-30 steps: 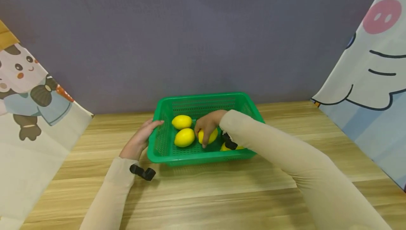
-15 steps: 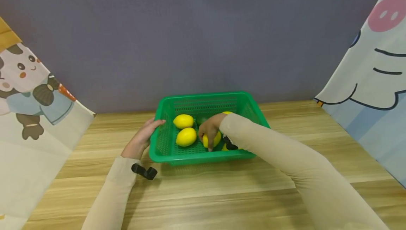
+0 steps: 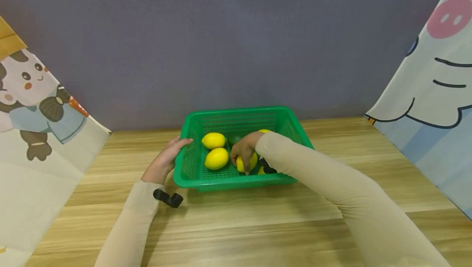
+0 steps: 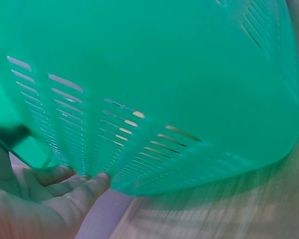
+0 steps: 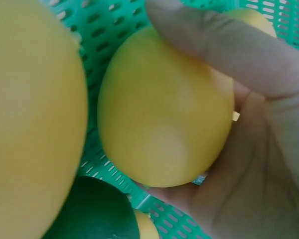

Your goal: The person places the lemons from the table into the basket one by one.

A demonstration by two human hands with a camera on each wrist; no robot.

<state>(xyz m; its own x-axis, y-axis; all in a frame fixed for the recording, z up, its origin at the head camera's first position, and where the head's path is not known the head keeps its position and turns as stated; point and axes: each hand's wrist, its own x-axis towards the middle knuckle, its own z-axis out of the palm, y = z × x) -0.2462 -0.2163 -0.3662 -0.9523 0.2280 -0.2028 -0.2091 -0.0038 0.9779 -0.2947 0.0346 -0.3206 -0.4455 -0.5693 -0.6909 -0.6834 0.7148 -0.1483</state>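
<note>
A green plastic basket (image 3: 228, 184) with slotted walls stands on the table and holds several yellow lemons. My left hand (image 3: 167, 157) grips its left rim, thumb over the edge; in the left wrist view the fingertips (image 4: 100, 180) press against the outer wall. Inside the basket, my right hand (image 3: 244, 148) reaches down with thumb and fingers around a lemon (image 5: 164, 109), low near the front wall. Two more lemons lie to its left, one at the back (image 3: 213, 140) and one in front (image 3: 216, 159). Behind the hand sits a dark green rounded fruit (image 5: 97, 211), partly hidden.
More yellow shows behind the right wrist at the back lemon (image 3: 264, 130) and under the wrist camera (image 3: 267, 166). The wooden table (image 3: 236, 234) extends in front. A grey wall (image 3: 236, 46) rises behind the basket, with cartoon-printed cloths on both sides.
My right hand has shifted slightly right and toward the front with the lemon, uncovering the dark green fruit and a yellow one behind. My left hand keeps its grip on the rim.
</note>
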